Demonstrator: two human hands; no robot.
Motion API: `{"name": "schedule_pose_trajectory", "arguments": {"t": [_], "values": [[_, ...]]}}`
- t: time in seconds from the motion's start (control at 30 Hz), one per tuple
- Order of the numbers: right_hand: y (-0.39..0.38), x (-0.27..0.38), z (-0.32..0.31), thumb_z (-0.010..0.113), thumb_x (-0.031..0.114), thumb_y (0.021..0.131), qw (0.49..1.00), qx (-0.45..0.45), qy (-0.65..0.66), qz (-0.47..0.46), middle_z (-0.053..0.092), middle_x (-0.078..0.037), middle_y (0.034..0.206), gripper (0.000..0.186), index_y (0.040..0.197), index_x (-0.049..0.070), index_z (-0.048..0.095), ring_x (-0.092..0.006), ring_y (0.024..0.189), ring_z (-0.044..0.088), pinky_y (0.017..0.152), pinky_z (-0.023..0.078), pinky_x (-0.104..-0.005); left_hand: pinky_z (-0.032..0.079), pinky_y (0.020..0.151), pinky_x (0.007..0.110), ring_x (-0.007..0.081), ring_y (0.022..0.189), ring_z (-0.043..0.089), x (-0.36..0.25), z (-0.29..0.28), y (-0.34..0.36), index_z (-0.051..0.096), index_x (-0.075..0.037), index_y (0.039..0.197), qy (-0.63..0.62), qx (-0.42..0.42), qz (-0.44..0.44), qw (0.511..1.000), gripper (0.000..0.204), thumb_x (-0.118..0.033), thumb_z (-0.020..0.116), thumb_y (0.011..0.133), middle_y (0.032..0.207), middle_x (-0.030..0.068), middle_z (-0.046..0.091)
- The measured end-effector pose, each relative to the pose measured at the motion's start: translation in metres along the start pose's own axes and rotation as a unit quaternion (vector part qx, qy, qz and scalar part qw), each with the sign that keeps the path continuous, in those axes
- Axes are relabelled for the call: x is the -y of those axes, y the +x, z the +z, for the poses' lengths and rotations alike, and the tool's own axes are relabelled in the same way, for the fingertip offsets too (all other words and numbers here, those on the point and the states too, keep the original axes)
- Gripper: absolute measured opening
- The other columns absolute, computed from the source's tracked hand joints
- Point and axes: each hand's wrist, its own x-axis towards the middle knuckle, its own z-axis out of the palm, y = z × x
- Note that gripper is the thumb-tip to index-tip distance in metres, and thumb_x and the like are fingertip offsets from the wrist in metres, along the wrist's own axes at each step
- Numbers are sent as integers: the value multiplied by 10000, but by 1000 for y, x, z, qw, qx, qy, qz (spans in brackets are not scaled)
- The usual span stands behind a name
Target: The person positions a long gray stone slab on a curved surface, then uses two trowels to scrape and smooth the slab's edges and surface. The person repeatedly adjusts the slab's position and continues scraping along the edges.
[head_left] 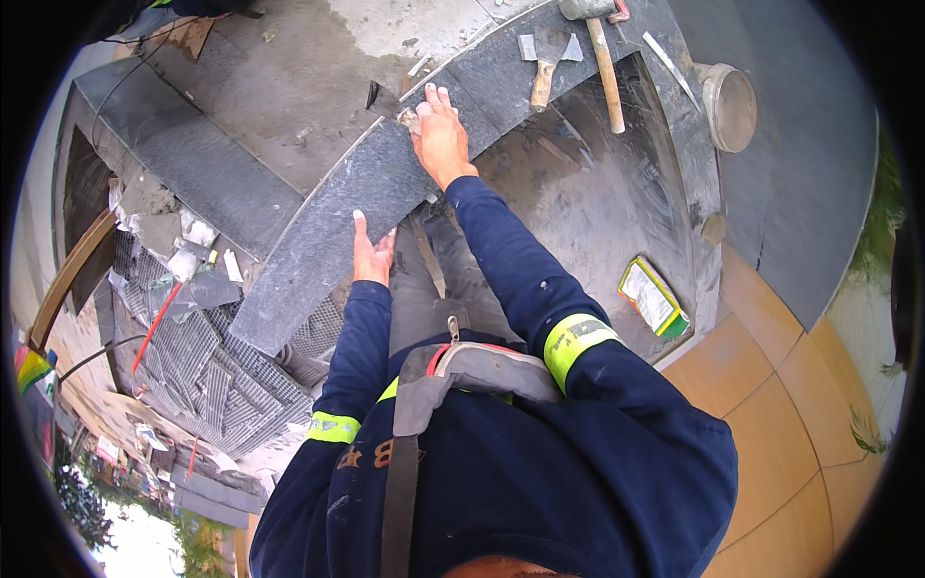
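Stone slab under both hands: handling and contact

The long grey slab [328, 226] lies slantwise in front of the person, its near-left end reaching over ridged grey scraps [217, 371] and its far-right end meeting the next dark stones [491, 87]. It appears to be stone. Judged by its length and breadth, it is likely heavy and quite stiff, yet brittle: corners and the thin long edges would probably chip if knocked. The face looks slightly rough but dusty, so bare fingers may slide. The sounder hold is by the two long edges, hands well apart, with support beneath the middle; lifting by one end alone is not advised.

The left hand [372, 258] is at the slab's near long edge, about midway along, thumb laid up over the face. Its other fingers are partly hidden; whether they clasp the underside cannot be told. The right hand [439, 137] is at the far-right end, palm down, fingers stretched forward over the stone. A small pale lump [409, 120] sits against its thumb side; whether it is pinched or merely touched cannot be confirmed.
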Motion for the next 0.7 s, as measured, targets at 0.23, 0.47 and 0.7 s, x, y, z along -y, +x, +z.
{"name": "schedule_pose_trajectory", "arguments": {"t": [0.23,0.47,0.7], "values": [[0,-1,1,777,63,854,1000,-6,6,0,462,-250,1635,360,1182,-9,648,-438,1541,404,1228,413,-550,485,1183,552,425,1477,398,2,10,-7,363,-30,1575,-9,-39,4,999,1004,-382,947,839,1573,266,392],[-1,-3,2,774,82,861,1000,6,-1,3,461,-243,1639,372,1200,-6,649,-434,1541,406,1233,406,-539,513,1160,578,397,1572,265,4,16,-19,259,-55,1629,-16,-28,4,999,1126,-344,975,809,1665,283,237],[3,3,2,789,102,865,1000,13,-17,-9,456,-246,1642,384,1205,-6,649,-435,1540,407,1226,414,-523,499,1163,605,402,1587,236,4,5,-8,225,-92,1658,-27,4,1,1000,1132,-347,957,833,1690,278,182]]}}
